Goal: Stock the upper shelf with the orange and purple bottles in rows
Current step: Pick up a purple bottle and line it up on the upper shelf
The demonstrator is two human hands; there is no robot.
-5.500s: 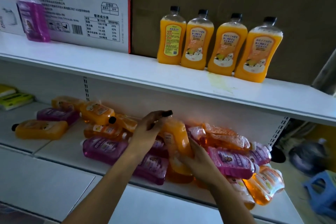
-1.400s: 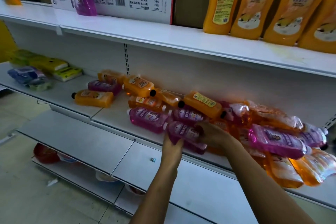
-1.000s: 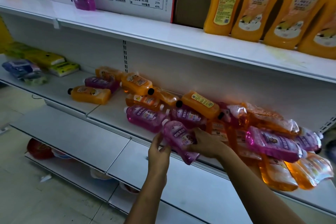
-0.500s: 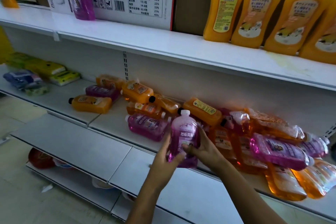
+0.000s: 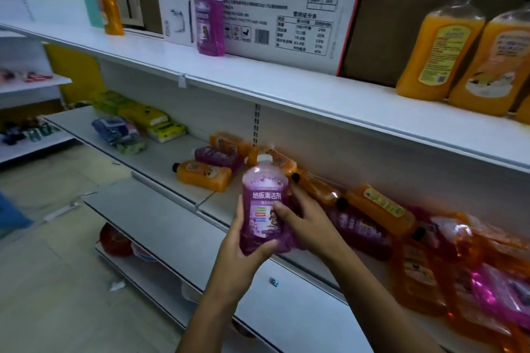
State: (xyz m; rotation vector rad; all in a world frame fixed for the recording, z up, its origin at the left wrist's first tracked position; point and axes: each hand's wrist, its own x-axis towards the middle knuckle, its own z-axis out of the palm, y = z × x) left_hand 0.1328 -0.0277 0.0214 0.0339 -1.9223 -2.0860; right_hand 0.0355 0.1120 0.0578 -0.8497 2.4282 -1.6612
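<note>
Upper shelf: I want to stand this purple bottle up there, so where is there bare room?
The upper shelf is bare along its front from the standing purple bottle rightward to the orange bottles, and between that purple bottle and the lone orange bottle at left. The white box fills the back. The lower pile is crowded.

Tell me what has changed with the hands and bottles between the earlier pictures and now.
The purple bottle, lying in the pile on the lower shelf a second ago, has been lifted out and turned upright, cap up. The left hand and right hand both grip it, as before. The purple bottle on the upper shelf and the orange row stand unchanged.
</note>
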